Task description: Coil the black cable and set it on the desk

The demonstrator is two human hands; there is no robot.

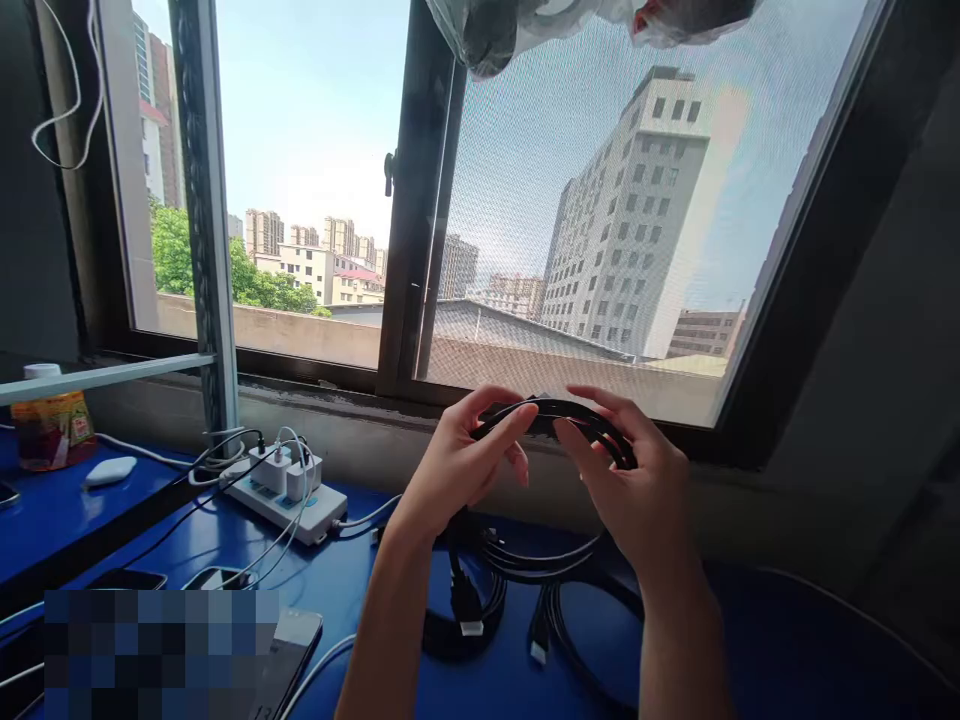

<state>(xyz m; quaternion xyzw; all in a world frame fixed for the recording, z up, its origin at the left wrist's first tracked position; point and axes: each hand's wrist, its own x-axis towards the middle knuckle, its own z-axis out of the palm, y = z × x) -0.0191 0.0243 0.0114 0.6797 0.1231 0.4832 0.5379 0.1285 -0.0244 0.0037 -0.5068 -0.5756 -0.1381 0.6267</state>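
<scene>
Between my two hands a coiled black cable (551, 408) is held up in front of the window, above the blue table. My left hand (480, 440) grips the coil's left side, thumb on top. Its right side is in my right hand (626, 455), with the fingers bent round the loops. Below my hands, more coiled black cables (540, 572) lie on the table. A large black connector with a pale metal end (468, 605) rests among them. Close by is a smaller plug with a light tip (538, 640). My hands hide part of the held coil.
A white power strip (307, 510) with chargers and cords sits left of my arms. Several phones (296, 640) lie at the lower left, partly behind a blurred patch. A bottle (52, 425) and a white mouse-like object (111, 472) stand farther left. A metal post (206, 220) rises before the window.
</scene>
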